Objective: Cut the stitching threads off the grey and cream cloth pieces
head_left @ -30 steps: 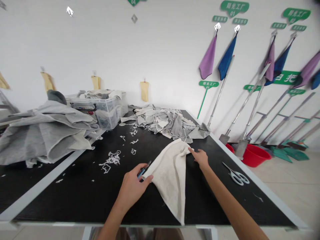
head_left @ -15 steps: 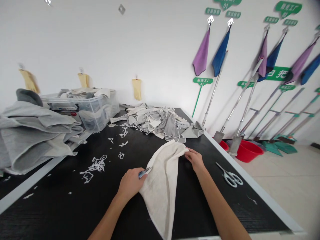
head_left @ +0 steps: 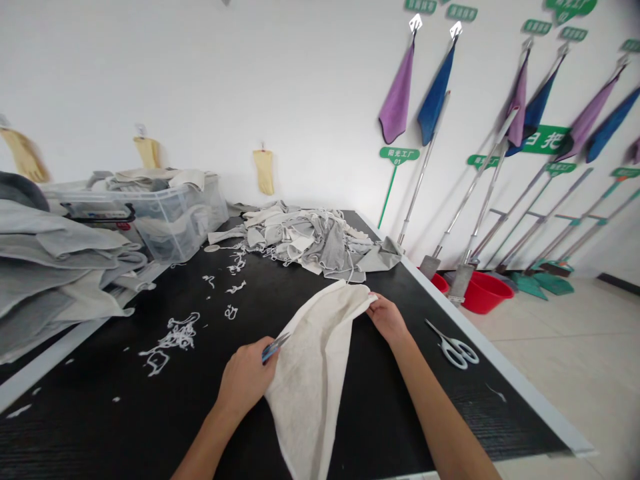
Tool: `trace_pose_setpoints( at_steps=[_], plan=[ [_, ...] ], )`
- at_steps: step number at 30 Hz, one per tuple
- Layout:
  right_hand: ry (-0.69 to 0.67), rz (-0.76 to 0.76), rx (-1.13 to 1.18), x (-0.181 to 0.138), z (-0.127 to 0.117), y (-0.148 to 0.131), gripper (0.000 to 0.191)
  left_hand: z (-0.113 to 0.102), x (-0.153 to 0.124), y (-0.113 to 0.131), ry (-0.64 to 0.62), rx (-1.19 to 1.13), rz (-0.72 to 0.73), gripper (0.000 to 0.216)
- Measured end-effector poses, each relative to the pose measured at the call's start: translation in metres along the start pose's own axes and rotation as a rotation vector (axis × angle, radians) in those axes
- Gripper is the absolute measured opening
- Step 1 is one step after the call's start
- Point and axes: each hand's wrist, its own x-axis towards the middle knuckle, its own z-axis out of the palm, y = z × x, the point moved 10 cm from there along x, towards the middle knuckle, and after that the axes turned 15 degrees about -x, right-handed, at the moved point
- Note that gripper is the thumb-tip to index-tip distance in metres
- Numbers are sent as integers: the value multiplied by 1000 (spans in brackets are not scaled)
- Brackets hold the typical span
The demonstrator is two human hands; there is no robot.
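Note:
An off-white piece of cloth point(head_left: 313, 373) hangs between my hands over the black table, its lower end falling toward the near edge. My left hand point(head_left: 247, 373) is closed around small blue-handled thread snips point(head_left: 274, 347), their metal tips pointing up and right against the cloth's left edge. Whether those fingers also grip the cloth cannot be made out. Over on the right, my right hand point(head_left: 387, 320) pinches the cloth's upper right corner. A pair of white-handled scissors point(head_left: 455, 345) lies on the table to the right of my right forearm.
A heap of grey and white cloths point(head_left: 310, 240) lies at the table's far end. White thread scraps point(head_left: 173, 340) are scattered left of my hands. Stacked grey cloths point(head_left: 55, 267) and a clear plastic bin point(head_left: 173, 227) stand on the left. Red basins point(head_left: 487, 293) sit on the floor.
The view has shifted slightly right, so most things sit further left. Both hands keep their grip, and the cloth hangs in nearly the same shape.

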Motion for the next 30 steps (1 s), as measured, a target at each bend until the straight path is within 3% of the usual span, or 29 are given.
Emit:
trace_pose_setpoints(
  at_steps=[5,8,11,22,30],
  plan=[
    [-8,48,-27,-2,-4,-2,15,0,-1,0,-9,28,-10,21],
    [90,92,-76,-2,-16,0,23,0,-1,-1,-6,49,-13,21],
    [167,36,-201,-1,-25,-4,28,1,0,0,-12,55,-13,22],
    [209,-148,-681,-4,-48,-31,36,0,-1,2,-35,65,-38,24],
    [260,-186,-779,-6,-55,-37,34,0,-2,3,-35,81,-6,24]
  ],
)
